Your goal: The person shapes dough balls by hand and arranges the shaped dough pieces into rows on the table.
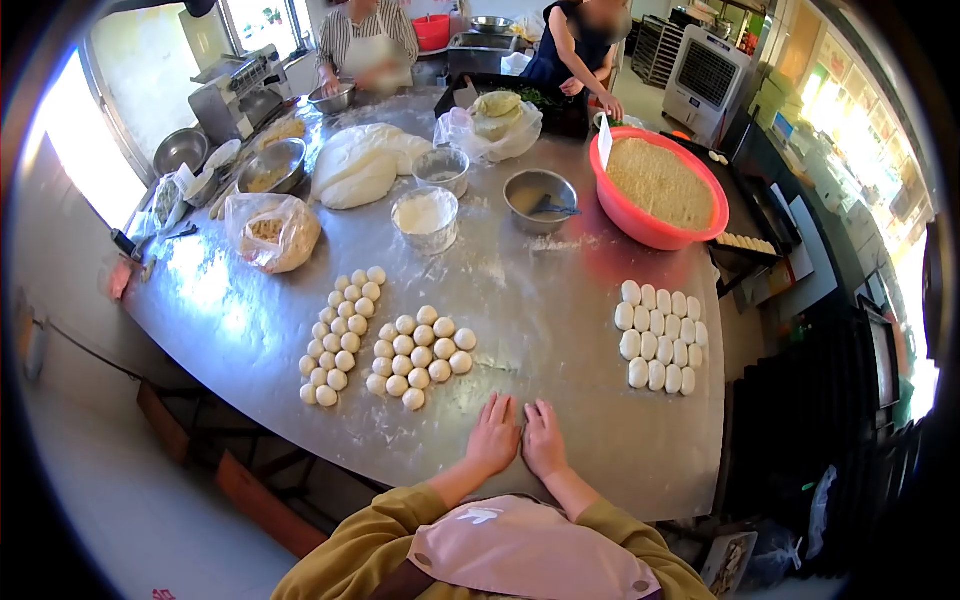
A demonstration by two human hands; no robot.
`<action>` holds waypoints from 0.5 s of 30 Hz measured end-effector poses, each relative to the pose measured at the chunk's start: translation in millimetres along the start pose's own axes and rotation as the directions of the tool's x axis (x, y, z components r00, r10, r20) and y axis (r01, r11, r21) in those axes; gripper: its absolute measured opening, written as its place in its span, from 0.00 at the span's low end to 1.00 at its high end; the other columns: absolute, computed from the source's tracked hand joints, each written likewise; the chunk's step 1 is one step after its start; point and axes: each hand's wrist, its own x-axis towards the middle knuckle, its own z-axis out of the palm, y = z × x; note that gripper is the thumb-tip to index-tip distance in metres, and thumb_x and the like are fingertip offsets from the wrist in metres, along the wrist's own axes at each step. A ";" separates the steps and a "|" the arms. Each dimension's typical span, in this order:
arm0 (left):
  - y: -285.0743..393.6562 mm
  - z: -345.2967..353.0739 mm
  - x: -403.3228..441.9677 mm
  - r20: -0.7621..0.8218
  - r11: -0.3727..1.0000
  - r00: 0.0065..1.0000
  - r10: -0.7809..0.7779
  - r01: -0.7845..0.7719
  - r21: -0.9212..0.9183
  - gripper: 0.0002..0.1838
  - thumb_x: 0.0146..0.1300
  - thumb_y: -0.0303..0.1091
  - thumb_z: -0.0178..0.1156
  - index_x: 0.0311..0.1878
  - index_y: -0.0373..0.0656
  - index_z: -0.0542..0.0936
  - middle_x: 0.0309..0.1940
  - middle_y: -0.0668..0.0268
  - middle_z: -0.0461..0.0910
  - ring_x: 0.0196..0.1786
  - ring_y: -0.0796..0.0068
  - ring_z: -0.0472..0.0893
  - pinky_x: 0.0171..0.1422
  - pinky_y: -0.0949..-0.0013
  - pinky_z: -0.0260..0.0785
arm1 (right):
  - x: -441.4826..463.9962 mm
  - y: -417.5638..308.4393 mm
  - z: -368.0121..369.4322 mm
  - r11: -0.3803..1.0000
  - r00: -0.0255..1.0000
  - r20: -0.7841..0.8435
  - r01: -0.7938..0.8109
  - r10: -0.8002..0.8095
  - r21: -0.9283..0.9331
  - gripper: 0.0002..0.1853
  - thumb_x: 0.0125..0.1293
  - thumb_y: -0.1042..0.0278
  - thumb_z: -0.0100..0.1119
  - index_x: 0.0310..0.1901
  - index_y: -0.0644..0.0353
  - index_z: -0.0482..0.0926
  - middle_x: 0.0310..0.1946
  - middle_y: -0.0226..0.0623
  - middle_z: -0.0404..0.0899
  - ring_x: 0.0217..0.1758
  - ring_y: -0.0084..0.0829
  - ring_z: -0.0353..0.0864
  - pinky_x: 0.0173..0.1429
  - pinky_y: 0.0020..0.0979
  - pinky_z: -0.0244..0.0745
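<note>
My left hand (pixel 494 436) lies palm down on the metal table (pixel 560 460) near its front edge, fingers stretched forward and together. Beside it my right hand (pixel 544 440) rests the same way, a narrow gap between the two. Whatever may be under the palms is hidden. Closest to my left hand is a group of round dough balls (pixel 421 356), with a second group of dough balls (pixel 338 340) further left. Off to the right of my right hand sit rows of oval dough pieces (pixel 664 347).
A pink tub of crumbly filling (pixel 640 232) stands at the back right. Further back are a metal bowl (pixel 528 224), a flour container (pixel 430 245), a large dough mass (pixel 362 170) and a bag of filling (pixel 272 240). Two people (pixel 365 40) work across the table.
</note>
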 end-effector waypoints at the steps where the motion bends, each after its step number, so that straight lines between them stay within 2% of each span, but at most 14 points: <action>1: -0.2 0.2 0.9 0.000 1.000 1.000 0.005 -0.005 0.012 0.30 0.63 0.31 0.55 0.68 0.31 0.66 0.66 0.49 0.65 0.73 0.41 0.61 0.76 0.48 0.55 | 4.1 -8.8 -4.6 0.996 0.997 -0.045 -0.066 0.069 0.067 0.17 0.65 0.78 0.54 0.56 0.69 0.76 0.57 0.56 0.74 0.63 0.56 0.73 0.67 0.44 0.71; 2: -0.7 1.3 -1.0 0.004 1.000 1.000 0.008 -0.008 0.022 0.30 0.63 0.32 0.55 0.68 0.31 0.66 0.66 0.49 0.65 0.73 0.42 0.61 0.76 0.47 0.55 | 5.0 -15.1 -6.3 0.982 0.986 -0.083 -0.133 0.145 0.135 0.17 0.64 0.78 0.54 0.56 0.69 0.76 0.57 0.56 0.74 0.64 0.55 0.72 0.67 0.44 0.71; 5: -8.0 12.9 -2.7 0.010 1.000 1.000 -0.013 0.013 -0.001 0.30 0.64 0.32 0.53 0.69 0.31 0.65 0.67 0.48 0.65 0.73 0.41 0.61 0.76 0.46 0.54 | 4.2 -19.3 -4.9 0.986 0.984 -0.060 -0.166 0.167 0.024 0.18 0.64 0.78 0.56 0.56 0.71 0.75 0.58 0.56 0.74 0.63 0.55 0.73 0.67 0.44 0.71; 8: -8.2 14.1 -2.6 0.015 1.000 1.000 -0.012 0.012 0.028 0.30 0.64 0.32 0.52 0.69 0.31 0.65 0.67 0.47 0.65 0.73 0.41 0.61 0.76 0.46 0.54 | -1.7 1.0 7.5 0.999 1.000 0.020 -0.004 0.004 -0.036 0.17 0.66 0.77 0.55 0.56 0.72 0.74 0.57 0.57 0.74 0.62 0.53 0.74 0.67 0.42 0.71; 11: 1.1 2.9 -1.0 0.052 0.998 0.998 -0.021 0.017 0.065 0.30 0.65 0.33 0.53 0.69 0.30 0.65 0.67 0.47 0.65 0.73 0.41 0.61 0.76 0.47 0.54 | -5.2 8.9 17.8 0.999 1.000 0.018 -0.023 0.022 0.044 0.17 0.68 0.77 0.53 0.56 0.74 0.74 0.56 0.56 0.75 0.61 0.53 0.74 0.66 0.42 0.71; 13: 4.4 -2.3 3.2 0.056 0.997 0.998 -0.006 0.001 0.079 0.31 0.65 0.34 0.54 0.68 0.28 0.65 0.66 0.46 0.65 0.73 0.41 0.62 0.76 0.47 0.55 | -6.6 14.1 26.0 0.979 0.993 0.019 -0.116 0.114 0.170 0.16 0.70 0.77 0.50 0.57 0.75 0.74 0.57 0.56 0.74 0.61 0.54 0.74 0.68 0.43 0.70; 15: -0.2 -3.7 4.1 0.050 0.998 0.999 0.021 -0.024 0.058 0.31 0.64 0.35 0.56 0.67 0.28 0.65 0.65 0.46 0.66 0.72 0.40 0.63 0.75 0.47 0.55 | -6.7 15.3 22.4 0.997 0.999 0.034 -0.022 0.019 0.069 0.18 0.71 0.74 0.51 0.59 0.74 0.73 0.58 0.56 0.73 0.63 0.53 0.73 0.70 0.43 0.67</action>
